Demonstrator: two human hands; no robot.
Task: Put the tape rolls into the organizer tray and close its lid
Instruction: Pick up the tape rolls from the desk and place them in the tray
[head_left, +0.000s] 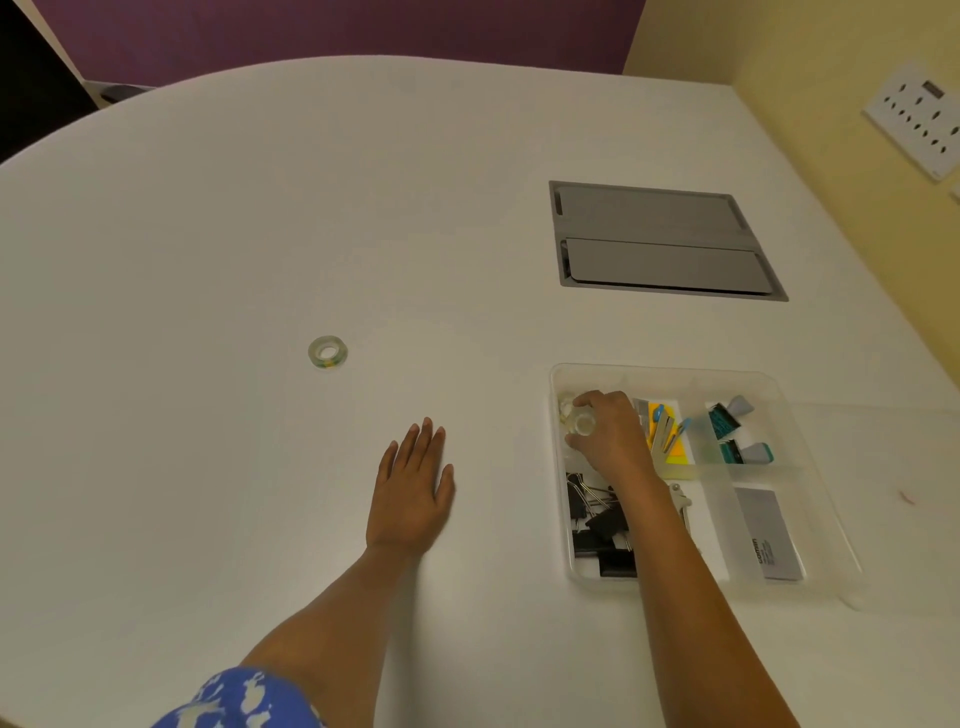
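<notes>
A clear organizer tray (670, 375) sits at the right of the white table. Its clear lid (883, 499) lies open to the right. My right hand (610, 436) is inside the tray's far left compartment, fingers curled around a clear tape roll (583, 423). Another clear roll (566, 404) lies just behind it in the same compartment. A third tape roll (328, 352), clear with a green and yellow core, lies flat on the table far to the left. My left hand (413, 488) rests palm down on the table, fingers apart, holding nothing.
Other tray compartments hold black binder clips (597, 525), coloured sticky tabs (662, 428), teal correction tapes (737, 436) and a grey card (769, 535). A grey cable hatch (660, 239) is set into the table behind the tray. A yellow wall with sockets (919, 117) stands at the right.
</notes>
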